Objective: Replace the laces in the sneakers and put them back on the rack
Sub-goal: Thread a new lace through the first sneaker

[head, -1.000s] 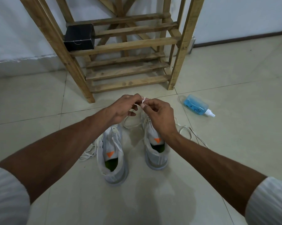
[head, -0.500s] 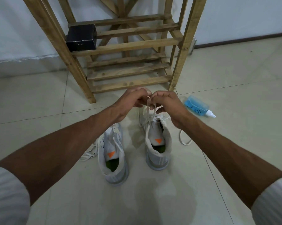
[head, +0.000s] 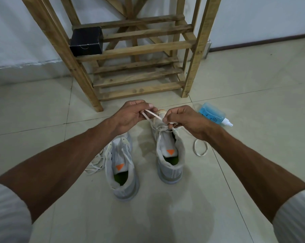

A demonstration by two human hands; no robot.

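The lace (head: 151, 115) is stretched between the two hands, just above the front of the right sneaker (head: 169, 155). This sneaker stands on the floor beside the left sneaker (head: 122, 169), in front of the rack (head: 139, 50). The left hand (head: 130, 114) pinches one end of the lace, and the right hand (head: 185, 120) is curled around the part near the eyelets. Half a second ago the hands were close together. Now they are apart, and the slack on the floor is shorter than one second ago — so I think the lace is being pulled through. A blue spray bottle (head: 212, 114) lies near.
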